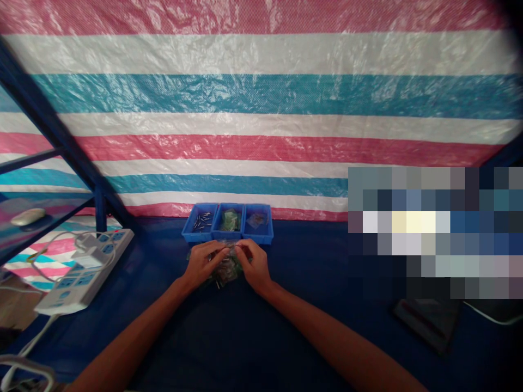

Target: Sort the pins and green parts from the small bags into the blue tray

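Observation:
My left hand (pixel 203 262) and my right hand (pixel 255 265) meet over the dark blue tabletop, thumbs and fingers pinched together. Between them is a small clear plastic bag (pixel 232 245), its upper edge gripped from both sides. Beneath the fingers lies a pile of clear and greenish packets (pixel 226 270), partly covered by my hands. A thin metal piece (pixel 218 283) pokes out at the pile's near side. Just beyond my fingertips stand three joined blue bins. Slim metal pins or screws lie in the left bin (pixel 198 238), greenish packets in the middle bin (pixel 227 236), clear packets in the right bin (pixel 259 239).
A white power strip (pixel 87 272) with plugs and cables lies to the left, near a blue metal frame (pixel 81 169). Striped plastic sheeting (pixel 261 98) hangs behind the table. At the right are a dark flat object (pixel 429 321) and a blurred-out area.

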Demonstrator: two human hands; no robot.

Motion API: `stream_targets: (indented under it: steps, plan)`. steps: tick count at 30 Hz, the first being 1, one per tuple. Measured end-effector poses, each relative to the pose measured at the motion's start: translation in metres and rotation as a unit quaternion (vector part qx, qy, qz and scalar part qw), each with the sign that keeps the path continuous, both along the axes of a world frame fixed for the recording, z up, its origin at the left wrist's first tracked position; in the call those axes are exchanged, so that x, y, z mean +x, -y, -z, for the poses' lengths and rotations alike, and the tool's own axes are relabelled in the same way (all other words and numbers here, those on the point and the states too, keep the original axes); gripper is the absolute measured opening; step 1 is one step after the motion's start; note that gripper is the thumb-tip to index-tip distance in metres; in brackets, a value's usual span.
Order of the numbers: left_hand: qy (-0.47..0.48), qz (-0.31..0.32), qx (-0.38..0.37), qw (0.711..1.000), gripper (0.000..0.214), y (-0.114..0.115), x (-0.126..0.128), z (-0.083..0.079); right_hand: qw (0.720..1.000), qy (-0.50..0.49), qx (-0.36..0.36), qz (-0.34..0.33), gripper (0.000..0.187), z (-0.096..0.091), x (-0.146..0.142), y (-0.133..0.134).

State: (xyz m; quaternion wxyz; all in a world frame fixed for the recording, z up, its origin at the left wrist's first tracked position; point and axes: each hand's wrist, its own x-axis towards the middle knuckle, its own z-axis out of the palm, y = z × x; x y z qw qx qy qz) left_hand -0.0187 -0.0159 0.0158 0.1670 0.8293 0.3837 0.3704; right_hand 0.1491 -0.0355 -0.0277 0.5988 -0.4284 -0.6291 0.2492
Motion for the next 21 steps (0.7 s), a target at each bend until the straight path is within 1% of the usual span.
stream_targets:
  steps: [5, 7, 15, 17, 21]
  plan:
    - [0.034, -0.028, 0.011, 0.999, 0.022, -0.0024, 0.0012, 0.0041, 1.000, 0.011, -0.001, 0.007, 0.018, 0.0005, -0.0005, 0.0003]
    - [0.041, -0.029, 0.007, 0.999, 0.022, -0.0035, 0.0009, 0.0059, 1.000, 0.014, 0.000, 0.008, 0.018, 0.0007, -0.0006, 0.0003]
    - [0.064, 0.010, -0.038, 0.997, 0.018, -0.0050, -0.0022, 0.0077, 1.000, 0.015, 0.002, 0.006, 0.018, -0.0002, 0.0000, 0.0003]
    - [0.090, 0.016, -0.044, 0.995, 0.016, -0.0058, -0.0026, 0.0084, 1.000, 0.015, 0.000, -0.002, 0.017, -0.0006, -0.0003, 0.0007]
    - [0.139, 0.027, -0.031, 0.989, 0.013, -0.0082, -0.0044, 0.0102, 1.000, 0.015, 0.006, -0.009, 0.015, -0.0003, -0.0012, 0.0005]
